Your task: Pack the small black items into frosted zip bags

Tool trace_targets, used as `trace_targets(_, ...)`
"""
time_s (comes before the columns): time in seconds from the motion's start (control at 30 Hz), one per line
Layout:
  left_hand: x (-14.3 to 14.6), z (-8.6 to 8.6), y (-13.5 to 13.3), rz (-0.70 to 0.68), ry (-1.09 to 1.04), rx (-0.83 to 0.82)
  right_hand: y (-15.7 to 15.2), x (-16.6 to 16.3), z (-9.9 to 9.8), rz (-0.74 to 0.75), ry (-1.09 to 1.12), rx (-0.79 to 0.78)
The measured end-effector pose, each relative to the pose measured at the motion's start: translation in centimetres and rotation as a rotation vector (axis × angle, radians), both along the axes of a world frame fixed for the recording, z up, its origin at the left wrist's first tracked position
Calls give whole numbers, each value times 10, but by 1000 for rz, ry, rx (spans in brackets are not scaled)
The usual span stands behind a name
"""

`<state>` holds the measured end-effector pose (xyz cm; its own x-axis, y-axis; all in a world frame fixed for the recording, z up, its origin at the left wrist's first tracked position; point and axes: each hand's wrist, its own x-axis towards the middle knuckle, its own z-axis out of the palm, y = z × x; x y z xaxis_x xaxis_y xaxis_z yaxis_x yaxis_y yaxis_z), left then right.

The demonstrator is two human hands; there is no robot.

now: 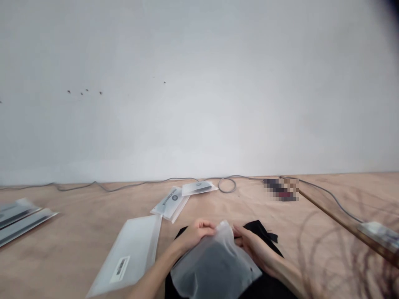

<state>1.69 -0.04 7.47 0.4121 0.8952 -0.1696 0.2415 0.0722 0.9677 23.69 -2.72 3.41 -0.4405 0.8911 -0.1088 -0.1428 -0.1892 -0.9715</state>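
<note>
A frosted plastic bag (218, 265) with something dark showing through it lies over black cloth (260, 228) at the bottom middle. My left hand (199, 233) is closed, its fingers curled over the bag's upper left edge. On the opposite side, my right hand (251, 245) grips the bag's right edge near the top corner, fingers bent. What exactly is inside the bag cannot be made out. Left of my left forearm lies a larger flat frosted bag (137, 238) with a barcode label (120, 268).
Two small printed frosted packets (171, 203) lie ahead. More long packets (25, 226) are at far left. A grey cable (124, 187) runs along the white wall's base. A wooden stick (336, 220) and a pale packet (378, 232) lie at right, behind blurred dark strands.
</note>
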Motion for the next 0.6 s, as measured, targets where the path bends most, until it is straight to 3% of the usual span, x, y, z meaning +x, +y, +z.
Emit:
trace_targets(0.17, 10, -20, 0, -127, 9, -35, 5, -4, -23, -57, -164, 57)
trace_targets(0.33, 18, -21, -3, -129, 13, 50, 0, -2, -17, 22, -232, 86)
trace_targets(0.6, 21, -27, -7, -105, -73, -30, -5, 0, -12, 36, -262, 93)
